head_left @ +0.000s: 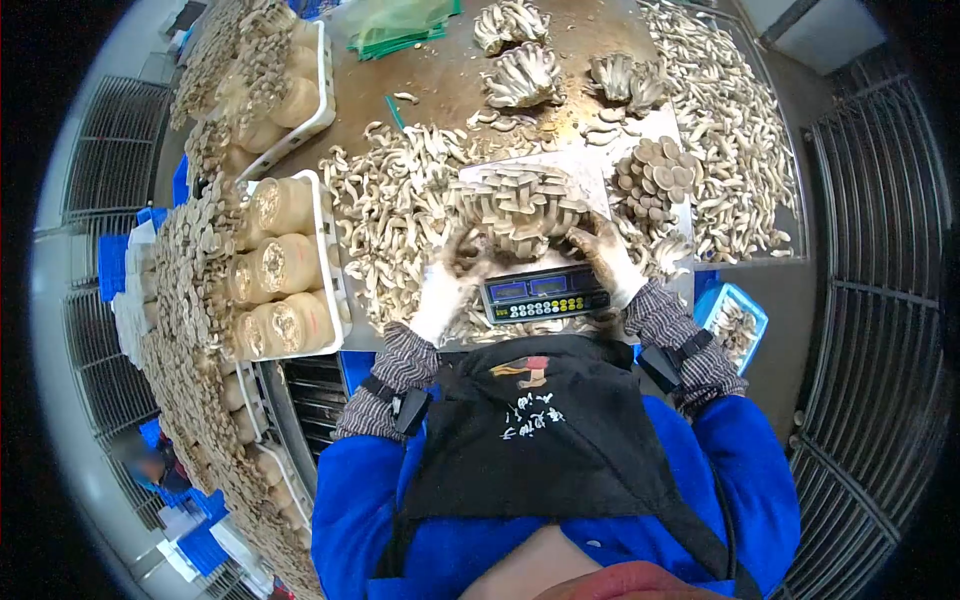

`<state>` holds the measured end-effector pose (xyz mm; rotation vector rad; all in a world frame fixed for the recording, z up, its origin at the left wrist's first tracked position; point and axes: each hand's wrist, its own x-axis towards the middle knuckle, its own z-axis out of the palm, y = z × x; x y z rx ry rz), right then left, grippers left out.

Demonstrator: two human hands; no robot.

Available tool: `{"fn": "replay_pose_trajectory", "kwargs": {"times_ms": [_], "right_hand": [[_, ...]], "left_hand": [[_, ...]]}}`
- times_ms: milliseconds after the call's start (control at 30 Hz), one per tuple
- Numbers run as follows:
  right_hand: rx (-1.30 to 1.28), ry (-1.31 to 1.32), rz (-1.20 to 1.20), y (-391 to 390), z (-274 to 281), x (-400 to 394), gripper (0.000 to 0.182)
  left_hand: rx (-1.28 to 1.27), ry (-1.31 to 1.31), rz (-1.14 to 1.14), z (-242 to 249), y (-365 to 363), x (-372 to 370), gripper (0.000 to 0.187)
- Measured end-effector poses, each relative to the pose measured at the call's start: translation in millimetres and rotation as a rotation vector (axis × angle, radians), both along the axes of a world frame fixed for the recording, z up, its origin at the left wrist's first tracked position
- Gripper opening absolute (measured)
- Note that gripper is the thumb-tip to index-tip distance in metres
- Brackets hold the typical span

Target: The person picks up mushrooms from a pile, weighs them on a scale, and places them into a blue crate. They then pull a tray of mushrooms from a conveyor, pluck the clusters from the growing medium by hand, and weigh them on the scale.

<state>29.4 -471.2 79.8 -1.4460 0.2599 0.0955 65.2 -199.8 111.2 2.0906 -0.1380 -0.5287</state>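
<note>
Near the front edge of the table (450, 90), the left hand (466, 254) and right hand (600, 252) gripped a mushroom cluster (525, 208) just beyond the scale display (547, 292). Loose mushrooms (385, 235) lay toward the left edge.

Head view, single camera, worn on the person's head: looks forward and steeply down, wide-angle, the field round with black corners and straight lines bowed toward the rim. Nearest, across the lower part, the wearer's own apron (540, 460); at middle range, just above centre, left hand (462, 266) and right hand (604, 255) at the table (440, 90); farther off, metal racks (880, 200) curving along both side margins.
</note>
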Motion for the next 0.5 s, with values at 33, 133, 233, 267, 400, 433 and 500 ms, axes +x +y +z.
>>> {"fn": "replay_pose_trajectory", "kwargs": {"times_ms": [33,133,233,267,400,433,500], "right_hand": [[0.047,0.012,-0.028,1.7,-8.0,1.1,0.038],[0.113,0.056,-0.013,0.7,-22.5,1.4,0.038],[0.086,0.044,-0.023,2.7,-10.4,0.7,0.041],[0.088,-0.017,-0.058,3.6,-10.7,0.1,0.042],[0.04,0.062,-0.08,-0.5,-16.9,-1.6,0.047],[-0.033,0.071,-0.154,5.4,5.6,-4.1,0.044],[0.072,0.064,-0.212,10.7,-15.4,-2.5,0.042]], "left_hand": [[-0.003,-0.183,0.02,2.3,0.2,4.3,0.069],[0.186,-0.999,-0.275,24.7,-14.2,33.3,0.06],[0.149,-0.956,-0.578,67.1,-82.7,57.7,0.057],[0.162,-0.988,-0.658,48.8,-97.4,65.8,0.057],[0.406,-0.712,-0.982,24.4,-136.6,94.3,0.05],[0.386,-0.666,-1.003,24.7,-140.3,99.0,0.048],[0.398,-0.643,-1.003,24.1,-143.6,101.9,0.048]]}}
